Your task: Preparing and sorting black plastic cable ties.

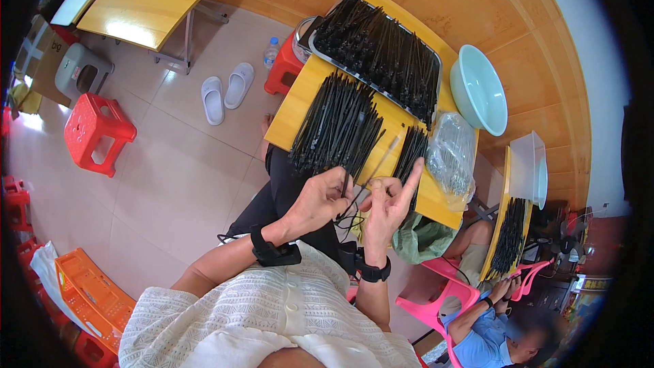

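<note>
Over the near edge of the yellow table (286,123), my left hand (322,197) is closed with a thin black stick (345,185) between thumb and fingers. Close by on its right, my right hand (388,212) pinches a thin greyish rod (383,157) that slants up over the table; its index finger points out straight. Dark thin strands (349,221) hang between the two hands. Just beyond my left hand lies a loose pile of black sticks (337,123). A smaller bundle of black sticks (411,150) rests beside my right index finger.
A metal tray (436,71) heaped with black sticks sits at the table's far side. Right of it are a pale blue basin (470,88) and a clear plastic bag (453,153) of thin rods. Another person (487,327) works at a second table (492,259). A red stool (99,133) stands left.
</note>
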`<state>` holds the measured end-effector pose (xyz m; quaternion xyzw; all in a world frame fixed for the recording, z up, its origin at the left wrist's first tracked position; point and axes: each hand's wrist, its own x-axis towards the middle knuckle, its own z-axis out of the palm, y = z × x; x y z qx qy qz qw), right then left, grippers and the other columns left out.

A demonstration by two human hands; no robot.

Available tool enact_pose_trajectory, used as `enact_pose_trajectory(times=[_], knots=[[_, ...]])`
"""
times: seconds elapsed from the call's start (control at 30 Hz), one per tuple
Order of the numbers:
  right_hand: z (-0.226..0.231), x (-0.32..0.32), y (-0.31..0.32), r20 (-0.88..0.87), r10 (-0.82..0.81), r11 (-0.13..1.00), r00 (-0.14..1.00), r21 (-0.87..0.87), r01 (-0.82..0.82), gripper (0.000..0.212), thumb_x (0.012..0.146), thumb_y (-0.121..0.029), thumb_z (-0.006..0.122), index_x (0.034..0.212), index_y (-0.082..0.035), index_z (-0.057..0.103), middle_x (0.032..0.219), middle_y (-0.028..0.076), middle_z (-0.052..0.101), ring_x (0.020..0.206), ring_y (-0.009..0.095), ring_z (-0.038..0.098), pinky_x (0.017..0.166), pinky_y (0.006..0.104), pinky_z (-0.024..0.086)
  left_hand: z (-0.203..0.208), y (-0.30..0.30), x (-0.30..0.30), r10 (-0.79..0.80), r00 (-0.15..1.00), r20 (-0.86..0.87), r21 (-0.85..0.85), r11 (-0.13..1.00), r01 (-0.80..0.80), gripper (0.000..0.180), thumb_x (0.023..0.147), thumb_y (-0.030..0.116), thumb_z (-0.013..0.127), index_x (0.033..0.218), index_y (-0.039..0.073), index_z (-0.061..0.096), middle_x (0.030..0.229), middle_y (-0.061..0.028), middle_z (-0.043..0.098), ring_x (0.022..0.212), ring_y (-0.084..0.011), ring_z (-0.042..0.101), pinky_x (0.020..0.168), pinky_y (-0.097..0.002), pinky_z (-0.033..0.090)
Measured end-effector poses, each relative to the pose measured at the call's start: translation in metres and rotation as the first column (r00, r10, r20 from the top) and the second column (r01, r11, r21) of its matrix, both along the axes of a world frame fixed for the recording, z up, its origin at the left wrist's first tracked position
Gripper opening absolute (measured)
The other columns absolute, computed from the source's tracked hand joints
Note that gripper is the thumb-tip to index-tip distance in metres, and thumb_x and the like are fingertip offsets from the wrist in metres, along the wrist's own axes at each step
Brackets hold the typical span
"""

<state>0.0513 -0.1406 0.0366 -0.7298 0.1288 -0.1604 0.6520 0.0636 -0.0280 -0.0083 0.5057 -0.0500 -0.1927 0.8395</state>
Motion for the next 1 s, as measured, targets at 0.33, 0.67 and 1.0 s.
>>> enact_pose_trajectory(times=[0.33, 0.67, 1.0], knots=[[-0.003, -0.025, -0.008, -0.144, 0.314, 0.735, 0.939, -0.590, -0.336, 0.055, 0.072, 0.002, 0.067, 0.123, -0.001, 0.049, 0.081, 0.008, 0.052, 0.054, 0.012, 0.051, 0.047, 0.0257, 0.043, -0.002, 0.002, 0.006, 0.076, 0.997, 0.028, -0.039, 0.996, -0.075, 0.021, 0.075, -0.007, 0.060, 0.080, 0.004, 0.043, 0.081, -0.0013, 0.051, 0.070, -0.0068, 0.053, 0.061, -0.0210, 0.045], [-0.016, -0.031, -0.038, -0.200, 0.180, 0.875, 0.963, -0.415, -0.250, 0.049, 0.073, 0.010, 0.061, 0.121, 0.003, 0.050, 0.069, -0.002, 0.045, 0.053, 0.001, 0.042, 0.047, 0.0168, 0.035, 0.015, 0.000, 0.006, -0.084, 0.996, 0.036, 0.145, 0.986, 0.078, 0.058, 0.075, -0.002, 0.066, 0.126, 0.005, 0.040, 0.094, -0.0024, 0.047, 0.082, -0.0076, 0.054, 0.068, -0.0196, 0.047], [-0.040, -0.015, -0.110, -0.248, -0.174, 0.726, 0.953, -0.686, -0.046, 0.043, 0.070, 0.000, 0.062, 0.111, 0.007, 0.056, 0.061, 0.009, 0.049, 0.051, 0.016, 0.046, 0.050, 0.0301, 0.039, 0.003, -0.001, 0.000, -0.110, 0.992, 0.069, 0.218, 0.972, 0.092, 0.022, 0.078, 0.005, 0.062, 0.097, -0.002, 0.057, 0.081, -0.0050, 0.058, 0.074, -0.0103, 0.055, 0.068, -0.0245, 0.047]])
